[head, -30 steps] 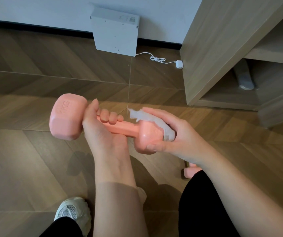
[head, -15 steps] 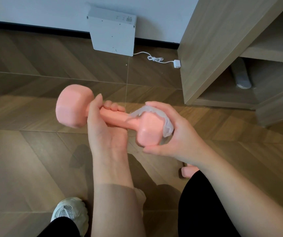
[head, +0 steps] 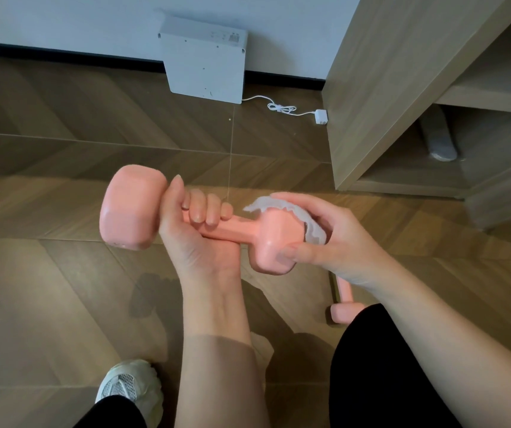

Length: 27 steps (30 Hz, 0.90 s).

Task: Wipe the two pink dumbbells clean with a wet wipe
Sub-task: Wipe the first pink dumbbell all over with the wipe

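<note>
While left hand (head: 193, 239) grips dumbbell (head: 130, 211), right hand (head: 336, 242) wipes

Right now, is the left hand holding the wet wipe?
No, the right hand presses the wet wipe onto one head of the dumbbell, while the left hand grips its handle.

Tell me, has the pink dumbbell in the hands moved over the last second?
Yes. The held dumbbell rolled, hiding its KG mark, and shifted slightly right, toward the floor seam.
</note>
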Each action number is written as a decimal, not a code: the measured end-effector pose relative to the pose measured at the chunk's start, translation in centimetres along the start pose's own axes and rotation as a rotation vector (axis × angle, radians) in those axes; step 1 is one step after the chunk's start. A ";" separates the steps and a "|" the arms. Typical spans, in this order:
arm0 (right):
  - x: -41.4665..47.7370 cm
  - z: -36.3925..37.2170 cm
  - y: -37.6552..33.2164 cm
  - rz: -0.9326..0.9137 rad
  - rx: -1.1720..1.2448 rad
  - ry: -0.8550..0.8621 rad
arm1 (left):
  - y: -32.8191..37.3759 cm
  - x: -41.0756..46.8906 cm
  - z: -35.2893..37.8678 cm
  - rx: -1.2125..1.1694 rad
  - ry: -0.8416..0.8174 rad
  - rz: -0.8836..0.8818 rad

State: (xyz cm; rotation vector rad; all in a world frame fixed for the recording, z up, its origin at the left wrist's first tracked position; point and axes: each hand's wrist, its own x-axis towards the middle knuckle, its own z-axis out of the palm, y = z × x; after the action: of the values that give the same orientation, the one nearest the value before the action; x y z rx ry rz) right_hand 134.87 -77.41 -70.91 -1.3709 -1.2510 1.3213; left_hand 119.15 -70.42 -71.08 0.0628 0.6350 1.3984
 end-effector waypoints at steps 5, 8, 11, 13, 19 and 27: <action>0.7 -0.5 -0.5 0.083 -0.025 -0.053 | -0.3 0.3 -0.3 -0.060 0.095 -0.014; 0.3 -0.7 -1.0 -0.018 -0.043 0.056 | -0.5 0.0 0.1 -0.099 0.126 -0.023; -0.2 -1.0 -0.9 -0.078 -0.055 0.072 | -0.8 -0.6 0.5 -0.087 0.142 0.002; -0.4 -1.1 -0.4 -0.045 -0.105 0.017 | -1.1 -1.0 0.6 -0.057 0.158 0.020; -0.5 -1.2 -0.1 -0.054 -0.085 0.051 | -1.6 -0.6 1.0 -0.046 0.172 -0.051; -0.7 -0.8 -0.4 -0.095 -0.373 0.074 | -2.0 1.1 2.6 -0.012 0.256 -0.119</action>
State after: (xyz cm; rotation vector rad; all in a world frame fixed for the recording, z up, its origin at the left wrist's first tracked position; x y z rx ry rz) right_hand 135.69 -77.98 -70.35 -1.5765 -1.5449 0.9948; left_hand 122.10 -68.92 -70.16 -0.1635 0.8290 1.3046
